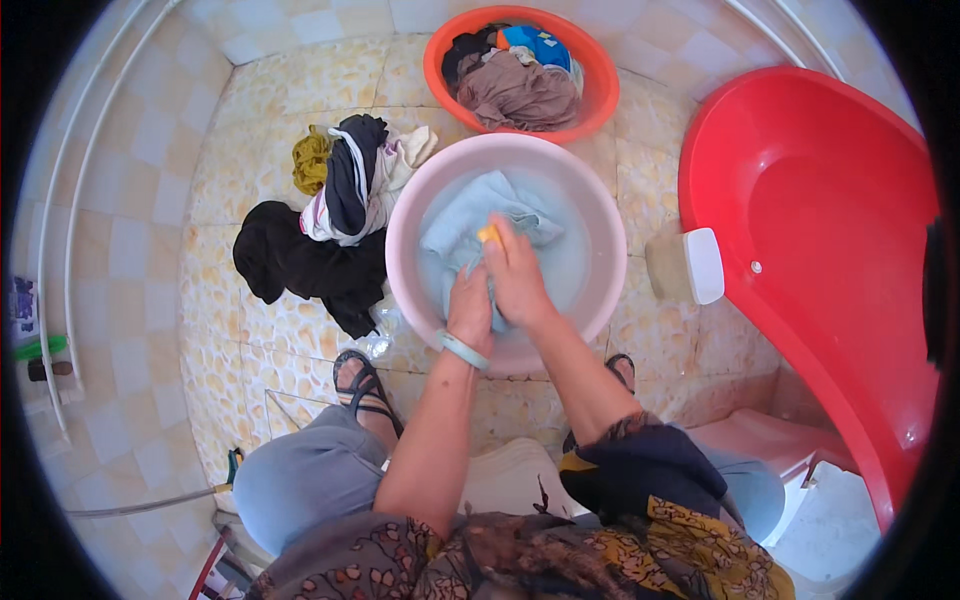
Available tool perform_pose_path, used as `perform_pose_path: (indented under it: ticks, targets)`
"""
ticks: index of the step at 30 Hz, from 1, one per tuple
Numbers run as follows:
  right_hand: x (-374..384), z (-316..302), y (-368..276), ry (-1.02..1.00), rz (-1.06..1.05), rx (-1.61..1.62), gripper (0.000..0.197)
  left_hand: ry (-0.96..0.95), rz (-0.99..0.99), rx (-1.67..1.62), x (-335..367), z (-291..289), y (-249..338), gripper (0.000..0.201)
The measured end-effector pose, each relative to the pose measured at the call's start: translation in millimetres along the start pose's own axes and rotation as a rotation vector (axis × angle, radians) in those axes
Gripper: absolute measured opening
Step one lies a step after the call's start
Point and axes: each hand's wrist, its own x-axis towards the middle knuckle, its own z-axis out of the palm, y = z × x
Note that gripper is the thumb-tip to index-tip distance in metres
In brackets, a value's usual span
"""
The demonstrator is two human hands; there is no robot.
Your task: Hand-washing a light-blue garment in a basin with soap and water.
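Note:
A pale pink basin (606, 245) of cloudy water stands on the floor in front of me. Light blue cloth (470, 222) lies bunched in it, partly under water. My left hand (468, 302), with a pale bangle at the wrist, is closed on a fold of this cloth inside the basin. Against it, my right hand (516, 278) grips a small yellow-orange soap bar (488, 234) over the cloth. Most of the bar is hidden by the fingers.
Behind the basin is an orange tub (437, 90) of clothes. Black clothing (290, 250), a dark-and-white garment (350, 180) and a mustard cloth (311, 160) lie at left. A white-lidded container (704, 266) stands by a red bathtub (800, 200) at right.

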Motion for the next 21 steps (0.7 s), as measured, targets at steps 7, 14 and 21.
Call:
perform_pose_path:
  ticks: [7, 14, 21]
  targets:
    - [-2.2, 8.6, 10.3, 0.048, -0.075, -0.059, 0.041, -0.329, 0.227, 0.233, 17.4, -38.3, -33.0, 0.034]
    - [-14.6, 15.2, -9.0, -0.033, -0.308, -0.169, 0.038, -0.165, -0.12, -0.298, -29.6, -9.8, 16.1, 0.031]
    - [19.9, -8.8, 23.0, -0.047, 0.376, 0.532, 0.04, -0.141, -0.348, 0.238, -35.5, 14.4, 28.5, 0.03]
